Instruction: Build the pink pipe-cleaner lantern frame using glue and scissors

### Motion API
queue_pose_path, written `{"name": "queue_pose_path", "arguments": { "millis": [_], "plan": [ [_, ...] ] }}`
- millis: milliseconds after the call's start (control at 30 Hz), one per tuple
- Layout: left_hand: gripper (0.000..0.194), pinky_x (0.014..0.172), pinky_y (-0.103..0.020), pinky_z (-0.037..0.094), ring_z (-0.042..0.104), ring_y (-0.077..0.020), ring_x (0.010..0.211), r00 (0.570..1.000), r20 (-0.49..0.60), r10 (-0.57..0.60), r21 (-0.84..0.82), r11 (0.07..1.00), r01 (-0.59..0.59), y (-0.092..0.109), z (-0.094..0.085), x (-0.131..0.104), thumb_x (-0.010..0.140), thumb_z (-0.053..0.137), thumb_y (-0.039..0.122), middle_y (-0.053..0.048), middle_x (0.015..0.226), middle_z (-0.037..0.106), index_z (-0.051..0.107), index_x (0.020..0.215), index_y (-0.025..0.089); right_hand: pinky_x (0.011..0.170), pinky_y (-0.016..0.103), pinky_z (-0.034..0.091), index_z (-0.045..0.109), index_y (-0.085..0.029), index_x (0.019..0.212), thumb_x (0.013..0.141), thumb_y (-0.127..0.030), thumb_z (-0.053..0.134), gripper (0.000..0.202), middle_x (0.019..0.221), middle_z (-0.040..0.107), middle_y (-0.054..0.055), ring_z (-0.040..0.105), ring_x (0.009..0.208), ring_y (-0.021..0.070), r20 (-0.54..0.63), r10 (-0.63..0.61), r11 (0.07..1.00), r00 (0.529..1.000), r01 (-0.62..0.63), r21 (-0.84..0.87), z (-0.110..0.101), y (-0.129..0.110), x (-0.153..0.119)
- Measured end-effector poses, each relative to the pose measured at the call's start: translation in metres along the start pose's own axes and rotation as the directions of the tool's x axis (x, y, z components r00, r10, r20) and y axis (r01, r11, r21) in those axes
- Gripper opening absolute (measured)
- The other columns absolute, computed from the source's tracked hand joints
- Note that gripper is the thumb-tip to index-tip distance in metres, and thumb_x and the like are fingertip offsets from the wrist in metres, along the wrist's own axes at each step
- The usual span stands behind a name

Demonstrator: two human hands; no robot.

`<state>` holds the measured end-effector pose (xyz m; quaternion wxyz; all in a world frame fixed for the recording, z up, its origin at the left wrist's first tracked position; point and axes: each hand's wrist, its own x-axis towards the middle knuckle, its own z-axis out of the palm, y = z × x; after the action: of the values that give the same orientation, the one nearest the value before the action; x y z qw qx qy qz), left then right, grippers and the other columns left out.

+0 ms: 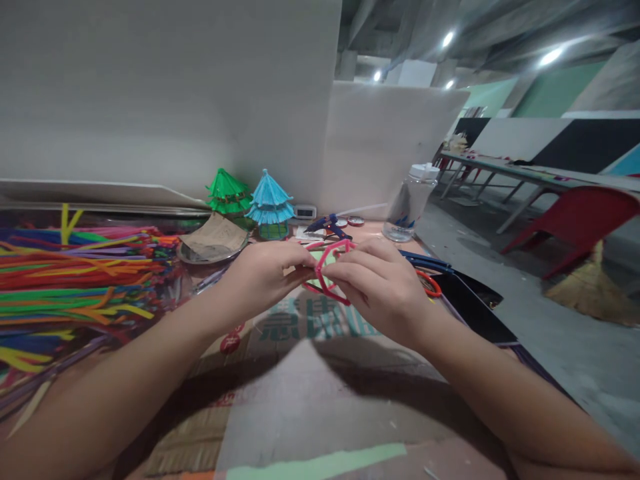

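Between my two hands, above the cardboard-covered table, is a pink frame (325, 291) with straight sides, bent from what look like pipe cleaners. My left hand (267, 270) pinches its left side between thumb and fingers. On the opposite side, my right hand (387, 280) grips the frame, its fingers curled over the edge. Pale green shows through the middle of the frame. Behind the hands stand a green tiered-roof model (227, 192) and a light blue one (270, 203), both upright. A dark blue glue gun (330, 225) lies just beyond the frame.
Bundles of colourful pipe cleaners (75, 280) fill the left side. A metal dish (215, 255) with brown paper sits behind my left hand. At the back right stands a clear bottle (407, 203). Orange-handled scissors (431, 283) and a black flat object (473, 310) lie right.
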<state>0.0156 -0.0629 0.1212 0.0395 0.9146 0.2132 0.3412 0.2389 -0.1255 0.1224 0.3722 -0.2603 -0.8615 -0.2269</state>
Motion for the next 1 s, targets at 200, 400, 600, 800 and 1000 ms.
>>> {"name": "queue_pose_path", "arguments": {
  "millis": [200, 400, 600, 800, 1000],
  "plan": [
    [0.020, 0.064, -0.022, 0.044, 0.068, -0.0143, 0.072, 0.999, -0.011, 0.032, 0.016, 0.999, -0.032, 0.0003, 0.0011, 0.0003, 0.098, 0.057, 0.022, -0.001, 0.083, 0.079, 0.074, 0.088, 0.020, 0.077, 0.036, 0.046, 0.070, -0.019, 0.101, 0.104, -0.014, 0.052, 0.020, 0.089, 0.078, 0.005, 0.061, 0.080, 0.0200, 0.008, -0.011, 1.000, 1.000, 0.011, -0.008, -0.0010, -0.0002, 0.0021],
    [0.019, 0.062, -0.021, 0.043, 0.067, -0.0137, 0.071, 0.998, -0.036, 0.042, 0.014, 0.999, -0.041, 0.0016, 0.0007, -0.0003, 0.098, 0.058, 0.021, -0.001, 0.081, 0.078, 0.074, 0.087, 0.019, 0.078, 0.036, 0.048, 0.070, -0.017, 0.103, 0.103, -0.013, 0.054, 0.016, 0.092, 0.079, 0.006, 0.062, 0.083, 0.0207, -0.008, -0.042, 0.999, 0.999, 0.042, 0.017, 0.0005, 0.0017, 0.0002],
    [0.018, 0.065, -0.021, 0.045, 0.068, -0.0141, 0.074, 1.000, -0.016, 0.001, -0.014, 1.000, -0.001, 0.0034, -0.0020, -0.0009, 0.098, 0.059, 0.023, -0.001, 0.083, 0.079, 0.074, 0.088, 0.020, 0.083, 0.037, 0.049, 0.068, -0.017, 0.108, 0.103, -0.012, 0.053, 0.016, 0.096, 0.078, 0.007, 0.062, 0.088, 0.0206, -0.022, -0.038, 0.998, 0.999, 0.039, 0.047, 0.0022, 0.0021, -0.0022],
    [0.015, 0.065, -0.020, 0.044, 0.068, -0.0131, 0.072, 0.999, -0.039, 0.017, -0.027, 0.999, -0.018, 0.0012, -0.0004, -0.0015, 0.096, 0.062, 0.021, -0.001, 0.085, 0.079, 0.075, 0.089, 0.019, 0.085, 0.037, 0.049, 0.068, -0.017, 0.109, 0.103, -0.011, 0.052, 0.017, 0.098, 0.078, 0.008, 0.063, 0.089, 0.0206, -0.002, -0.015, 0.999, 1.000, 0.015, 0.039, 0.0017, 0.0013, -0.0023],
    [0.013, 0.065, -0.019, 0.043, 0.067, -0.0120, 0.071, 0.999, -0.042, 0.008, -0.076, 0.997, -0.012, 0.0025, -0.0027, -0.0013, 0.095, 0.064, 0.020, 0.000, 0.083, 0.078, 0.075, 0.087, 0.019, 0.084, 0.037, 0.048, 0.068, -0.018, 0.107, 0.104, -0.012, 0.051, 0.018, 0.098, 0.078, 0.007, 0.063, 0.089, 0.0205, 0.004, -0.018, 0.999, 1.000, 0.018, 0.026, 0.0031, 0.0024, -0.0037]
  ]
}}
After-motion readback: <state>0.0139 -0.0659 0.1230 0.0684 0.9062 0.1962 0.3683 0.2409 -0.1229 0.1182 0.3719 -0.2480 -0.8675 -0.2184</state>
